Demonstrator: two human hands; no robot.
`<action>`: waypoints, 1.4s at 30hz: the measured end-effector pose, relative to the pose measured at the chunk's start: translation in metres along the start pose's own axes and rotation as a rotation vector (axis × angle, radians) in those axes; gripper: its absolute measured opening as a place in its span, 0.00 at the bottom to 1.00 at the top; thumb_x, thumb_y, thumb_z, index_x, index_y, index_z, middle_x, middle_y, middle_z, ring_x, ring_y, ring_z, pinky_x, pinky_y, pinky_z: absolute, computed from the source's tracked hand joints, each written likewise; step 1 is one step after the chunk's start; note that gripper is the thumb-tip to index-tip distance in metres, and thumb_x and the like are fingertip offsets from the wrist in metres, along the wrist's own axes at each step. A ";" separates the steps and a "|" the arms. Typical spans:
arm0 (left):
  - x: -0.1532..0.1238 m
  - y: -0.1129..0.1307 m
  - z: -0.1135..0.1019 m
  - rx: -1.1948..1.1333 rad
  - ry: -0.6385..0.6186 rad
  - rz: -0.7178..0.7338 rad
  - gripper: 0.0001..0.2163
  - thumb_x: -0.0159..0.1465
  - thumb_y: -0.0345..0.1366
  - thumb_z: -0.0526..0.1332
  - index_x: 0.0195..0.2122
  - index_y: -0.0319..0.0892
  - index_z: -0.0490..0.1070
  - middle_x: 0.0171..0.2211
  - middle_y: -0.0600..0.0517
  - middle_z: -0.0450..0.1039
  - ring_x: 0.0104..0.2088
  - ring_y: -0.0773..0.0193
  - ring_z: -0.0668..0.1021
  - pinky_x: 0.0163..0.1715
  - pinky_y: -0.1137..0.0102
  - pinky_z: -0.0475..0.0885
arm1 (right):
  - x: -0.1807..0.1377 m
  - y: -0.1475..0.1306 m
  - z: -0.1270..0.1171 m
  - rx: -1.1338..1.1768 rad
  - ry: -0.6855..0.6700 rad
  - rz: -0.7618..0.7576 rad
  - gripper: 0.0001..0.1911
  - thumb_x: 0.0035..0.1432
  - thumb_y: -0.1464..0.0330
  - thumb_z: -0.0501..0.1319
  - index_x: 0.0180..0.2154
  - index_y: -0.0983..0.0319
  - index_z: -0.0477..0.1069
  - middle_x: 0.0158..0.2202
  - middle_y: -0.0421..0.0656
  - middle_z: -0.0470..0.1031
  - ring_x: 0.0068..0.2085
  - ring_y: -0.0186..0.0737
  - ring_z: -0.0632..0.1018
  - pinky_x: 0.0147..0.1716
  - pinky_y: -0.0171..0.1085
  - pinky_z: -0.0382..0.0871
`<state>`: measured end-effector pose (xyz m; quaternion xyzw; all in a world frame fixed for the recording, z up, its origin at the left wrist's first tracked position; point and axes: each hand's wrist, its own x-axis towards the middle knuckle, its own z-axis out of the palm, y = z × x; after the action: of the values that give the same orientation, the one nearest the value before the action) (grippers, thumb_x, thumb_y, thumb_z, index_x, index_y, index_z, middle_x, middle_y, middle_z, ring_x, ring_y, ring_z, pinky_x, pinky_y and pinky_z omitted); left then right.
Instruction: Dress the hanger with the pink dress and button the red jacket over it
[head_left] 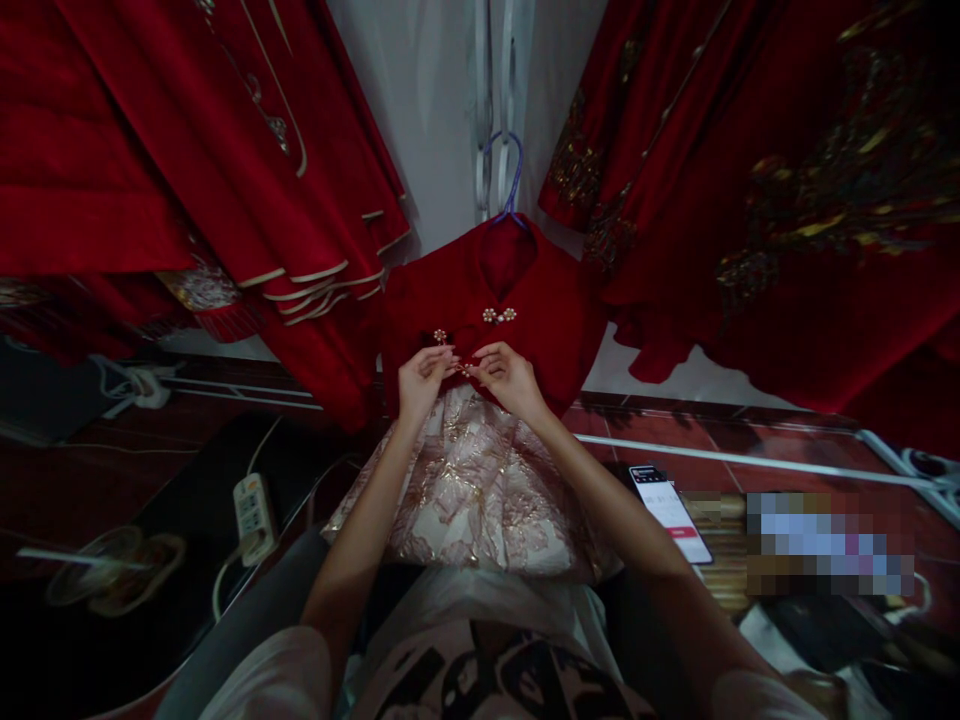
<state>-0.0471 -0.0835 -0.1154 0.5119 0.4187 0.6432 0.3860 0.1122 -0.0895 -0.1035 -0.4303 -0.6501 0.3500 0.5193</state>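
A red jacket (551, 300) with a stand-up collar hangs on a purple hanger (514, 180) in front of me. Two flower-shaped beaded clasps (499, 315) sit side by side on its upper front. Another beaded flower (440, 336) shows just above my left hand. My left hand (424, 380) and my right hand (506, 378) meet at the jacket's lower front, fingers pinched. Between their fingertips is a small beaded clasp (465, 370), partly covered. Below hangs a pale pink and gold brocade skirt (480, 480), its lower part spread toward my lap.
Red embroidered garments (285, 150) hang at left, and more red ones (690, 220) at right. A black surface (187, 480) at left bears a power strip (255, 515) and a clear plastic cup (97, 565). A lit phone (671, 515) lies on a slatted wooden stool (724, 545) at right.
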 end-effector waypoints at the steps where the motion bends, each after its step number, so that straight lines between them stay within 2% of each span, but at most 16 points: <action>1: 0.003 -0.003 -0.002 0.055 0.012 0.048 0.13 0.56 0.41 0.65 0.39 0.39 0.75 0.34 0.47 0.78 0.36 0.64 0.80 0.43 0.64 0.77 | 0.000 0.000 -0.001 -0.022 0.000 -0.007 0.12 0.52 0.65 0.64 0.38 0.61 0.68 0.28 0.40 0.73 0.29 0.33 0.75 0.29 0.33 0.70; 4: 0.008 -0.012 -0.007 0.206 0.068 0.167 0.09 0.58 0.36 0.63 0.39 0.40 0.75 0.41 0.46 0.77 0.40 0.63 0.79 0.48 0.62 0.75 | -0.003 0.000 -0.002 -0.125 0.047 -0.019 0.14 0.51 0.64 0.65 0.38 0.62 0.67 0.31 0.41 0.73 0.29 0.34 0.74 0.28 0.34 0.70; 8: 0.006 -0.023 -0.004 0.223 0.066 0.155 0.14 0.58 0.32 0.61 0.46 0.41 0.69 0.47 0.45 0.73 0.46 0.62 0.77 0.51 0.60 0.72 | -0.005 0.004 0.005 -0.221 0.116 -0.028 0.18 0.48 0.61 0.67 0.37 0.63 0.66 0.31 0.42 0.73 0.27 0.34 0.73 0.28 0.35 0.70; 12: 0.001 -0.028 0.006 0.226 0.066 0.134 0.20 0.56 0.30 0.62 0.50 0.43 0.63 0.52 0.44 0.68 0.46 0.62 0.77 0.46 0.63 0.75 | -0.001 0.013 0.014 -0.280 0.161 -0.089 0.15 0.51 0.60 0.66 0.36 0.63 0.67 0.32 0.43 0.74 0.27 0.34 0.73 0.29 0.35 0.70; 17: 0.000 -0.033 0.013 0.249 0.094 0.126 0.17 0.57 0.29 0.60 0.48 0.42 0.62 0.45 0.45 0.70 0.43 0.64 0.77 0.43 0.66 0.74 | 0.003 0.013 0.015 -0.196 0.134 -0.072 0.08 0.52 0.65 0.64 0.32 0.62 0.68 0.29 0.42 0.74 0.28 0.34 0.74 0.29 0.34 0.71; 22: 0.006 -0.042 0.013 0.145 0.141 0.106 0.17 0.56 0.30 0.61 0.46 0.42 0.62 0.45 0.45 0.71 0.39 0.66 0.78 0.41 0.69 0.73 | 0.011 -0.011 0.009 0.062 0.066 -0.004 0.15 0.46 0.60 0.69 0.32 0.62 0.70 0.30 0.43 0.77 0.30 0.35 0.77 0.33 0.35 0.74; 26: 0.013 -0.047 0.015 0.083 0.190 0.013 0.14 0.55 0.30 0.62 0.43 0.40 0.63 0.40 0.47 0.73 0.35 0.68 0.77 0.36 0.72 0.73 | 0.031 -0.020 0.014 0.207 -0.007 0.024 0.18 0.43 0.59 0.70 0.32 0.62 0.70 0.32 0.45 0.78 0.33 0.36 0.78 0.37 0.36 0.75; 30: 0.018 -0.048 0.015 0.093 0.200 0.014 0.12 0.55 0.31 0.61 0.41 0.39 0.65 0.39 0.47 0.74 0.38 0.67 0.78 0.36 0.73 0.72 | 0.045 -0.007 0.024 0.104 0.028 0.016 0.15 0.45 0.61 0.70 0.30 0.63 0.70 0.30 0.43 0.77 0.31 0.35 0.78 0.35 0.35 0.75; 34: 0.019 -0.046 0.011 0.105 0.180 0.033 0.12 0.56 0.35 0.62 0.41 0.40 0.66 0.38 0.48 0.74 0.35 0.68 0.78 0.34 0.74 0.73 | 0.045 0.006 0.030 -0.049 0.095 -0.029 0.10 0.49 0.64 0.67 0.31 0.62 0.71 0.29 0.42 0.77 0.30 0.34 0.78 0.33 0.34 0.74; 38: 0.018 -0.043 0.009 0.077 0.148 -0.019 0.14 0.56 0.39 0.63 0.42 0.40 0.67 0.33 0.52 0.73 0.30 0.68 0.77 0.30 0.72 0.76 | 0.043 0.008 0.030 -0.102 0.086 -0.055 0.07 0.50 0.67 0.66 0.31 0.62 0.70 0.29 0.41 0.77 0.30 0.34 0.78 0.33 0.34 0.74; 42: 0.015 -0.039 0.009 0.032 0.131 -0.049 0.14 0.55 0.40 0.64 0.40 0.40 0.68 0.33 0.52 0.73 0.30 0.69 0.77 0.28 0.73 0.77 | 0.044 0.008 0.029 -0.107 0.072 -0.074 0.06 0.51 0.67 0.65 0.31 0.62 0.70 0.29 0.41 0.77 0.30 0.33 0.78 0.33 0.34 0.74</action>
<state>-0.0386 -0.0548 -0.1457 0.4645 0.4658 0.6588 0.3650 0.0817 -0.0457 -0.1002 -0.4454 -0.6642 0.2796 0.5313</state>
